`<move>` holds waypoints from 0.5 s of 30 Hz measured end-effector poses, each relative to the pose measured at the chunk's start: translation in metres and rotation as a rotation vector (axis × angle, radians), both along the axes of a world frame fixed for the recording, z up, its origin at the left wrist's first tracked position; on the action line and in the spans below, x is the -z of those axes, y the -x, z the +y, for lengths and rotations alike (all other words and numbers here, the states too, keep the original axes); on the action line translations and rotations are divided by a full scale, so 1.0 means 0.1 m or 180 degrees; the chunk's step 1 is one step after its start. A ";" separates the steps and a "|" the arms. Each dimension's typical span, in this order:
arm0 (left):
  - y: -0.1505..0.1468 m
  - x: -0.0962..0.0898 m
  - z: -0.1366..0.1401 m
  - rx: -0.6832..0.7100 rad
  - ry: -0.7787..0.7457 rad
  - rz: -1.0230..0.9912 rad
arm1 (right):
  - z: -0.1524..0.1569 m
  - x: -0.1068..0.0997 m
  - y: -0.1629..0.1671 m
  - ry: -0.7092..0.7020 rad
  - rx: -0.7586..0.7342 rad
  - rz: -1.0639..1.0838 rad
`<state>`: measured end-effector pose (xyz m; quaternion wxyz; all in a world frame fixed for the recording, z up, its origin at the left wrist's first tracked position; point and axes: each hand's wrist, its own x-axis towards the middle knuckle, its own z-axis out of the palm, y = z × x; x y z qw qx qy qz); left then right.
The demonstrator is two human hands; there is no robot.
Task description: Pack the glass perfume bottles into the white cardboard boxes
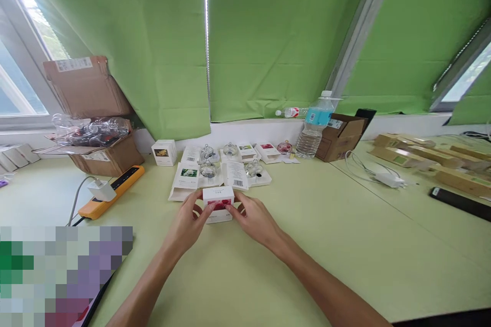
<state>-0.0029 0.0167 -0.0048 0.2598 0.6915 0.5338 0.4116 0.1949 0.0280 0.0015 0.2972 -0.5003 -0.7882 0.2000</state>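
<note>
A small white box (218, 195) with a pink-red flower picture on its front stands upright on the pale green table. My left hand (194, 217) grips its left side, the thumb on the front face. On the opposite side my right hand (248, 214) holds it the same way, fingers behind the edge. Just beyond lie opened white boxes, among them one with a white-flower picture (188, 173) and one with a barcode (236, 176). Clear glass jars with knobbed lids sit among them, such as this glass jar (208, 169). Another glass jar (284, 147) has pinkish-red contents.
At the left are an open cardboard box (111, 156) with plastic-wrapped items, an orange power strip (111, 194) and a white box (164, 153). A large water bottle (314, 127) and a brown carton (339, 138) stand at the back right. A white charger (389, 179) lies beyond.
</note>
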 end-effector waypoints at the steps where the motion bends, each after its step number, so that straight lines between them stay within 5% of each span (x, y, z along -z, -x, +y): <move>1: 0.00 0.01 0.01 0.0009 -0.0017 -0.0029 | 0.00 0.00 0.00 -0.0027 -0.0010 0.0049; 15: 0.01 0.09 0.02 -0.0057 -0.0278 -0.0025 | 0.03 0.03 -0.01 -0.0125 -0.0057 0.0052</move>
